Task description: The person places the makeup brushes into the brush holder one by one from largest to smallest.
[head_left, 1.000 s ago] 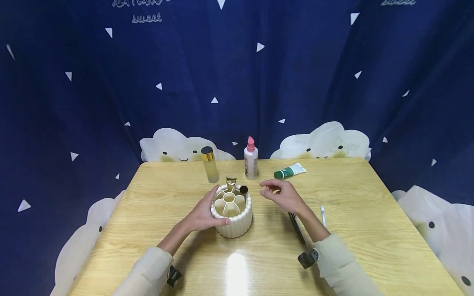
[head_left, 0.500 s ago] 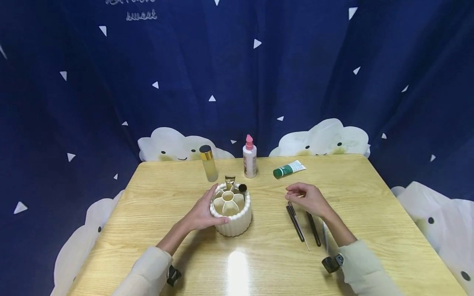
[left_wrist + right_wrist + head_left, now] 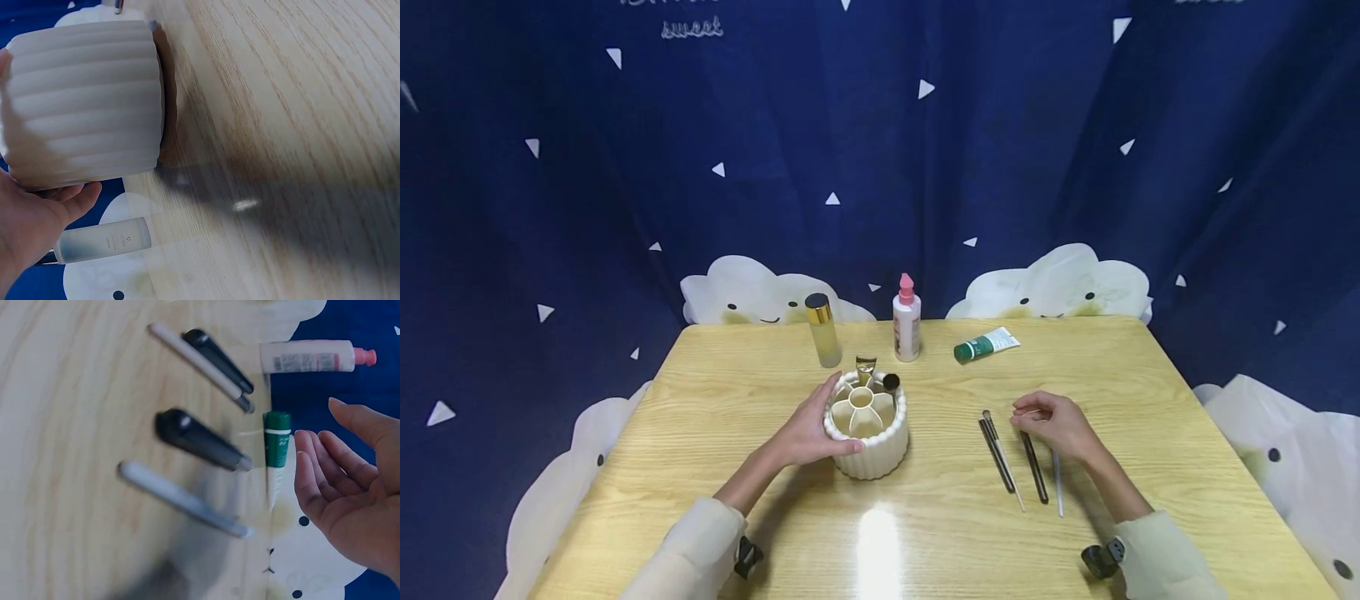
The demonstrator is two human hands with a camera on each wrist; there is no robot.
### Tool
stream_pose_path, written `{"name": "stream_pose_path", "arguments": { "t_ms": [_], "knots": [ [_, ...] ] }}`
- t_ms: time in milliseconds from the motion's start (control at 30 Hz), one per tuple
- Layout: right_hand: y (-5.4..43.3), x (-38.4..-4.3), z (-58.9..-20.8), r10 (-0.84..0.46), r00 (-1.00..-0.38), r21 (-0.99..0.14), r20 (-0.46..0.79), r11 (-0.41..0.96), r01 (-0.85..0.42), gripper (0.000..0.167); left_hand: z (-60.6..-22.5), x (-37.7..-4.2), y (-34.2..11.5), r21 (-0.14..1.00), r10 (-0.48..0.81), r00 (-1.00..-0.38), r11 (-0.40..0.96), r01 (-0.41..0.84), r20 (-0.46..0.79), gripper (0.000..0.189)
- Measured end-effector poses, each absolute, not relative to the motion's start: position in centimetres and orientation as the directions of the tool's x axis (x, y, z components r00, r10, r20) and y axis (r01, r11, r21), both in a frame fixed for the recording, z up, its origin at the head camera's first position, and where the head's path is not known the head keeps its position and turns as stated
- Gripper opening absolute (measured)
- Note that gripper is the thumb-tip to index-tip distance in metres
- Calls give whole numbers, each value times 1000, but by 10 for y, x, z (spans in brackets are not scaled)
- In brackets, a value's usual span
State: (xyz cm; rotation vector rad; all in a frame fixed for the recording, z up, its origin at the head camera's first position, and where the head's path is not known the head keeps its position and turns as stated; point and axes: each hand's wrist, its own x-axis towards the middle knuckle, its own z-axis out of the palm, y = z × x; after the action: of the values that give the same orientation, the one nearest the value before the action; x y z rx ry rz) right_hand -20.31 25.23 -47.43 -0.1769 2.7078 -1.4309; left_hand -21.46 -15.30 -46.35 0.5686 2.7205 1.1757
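Note:
My left hand (image 3: 808,427) grips the rim and side of a cream ribbed brush holder (image 3: 878,457) with petal-shaped compartments. A gold-coloured flat piece (image 3: 866,367) and a dark round brush head (image 3: 891,382) stick up at its far side. My right hand (image 3: 1060,425) hovers over the upper end of a thick black-handled brush (image 3: 1036,475), thumb apart from loosely bent fingers, holding nothing. Just left of that lie a black-handled brush (image 3: 997,458) and a thin light-handled brush (image 3: 1007,463). A slim whitish stick (image 3: 1057,487) lies to the right, partly hidden by the hand.
Behind the holder stand a gold-collared bottle (image 3: 825,332) and a white bottle (image 3: 907,327) with a pink pump. A green and white tube (image 3: 987,344) lies at the back right. A blue curtain (image 3: 880,150) hangs beyond the wooden table (image 3: 737,367).
My right hand has moved right and nearer to me, from beside the holder to over the brushes, bringing the left pair into view. My left hand stays on the holder.

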Motion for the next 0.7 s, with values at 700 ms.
{"name": "stream_pose_path", "arguments": {
  "t_ms": [700],
  "knots": [
    [254,-203,-502,-20,-995,-605,-101,795,46,20,-462,-215,-152,723,383,-924,632,280,23,123]
  ]
}}
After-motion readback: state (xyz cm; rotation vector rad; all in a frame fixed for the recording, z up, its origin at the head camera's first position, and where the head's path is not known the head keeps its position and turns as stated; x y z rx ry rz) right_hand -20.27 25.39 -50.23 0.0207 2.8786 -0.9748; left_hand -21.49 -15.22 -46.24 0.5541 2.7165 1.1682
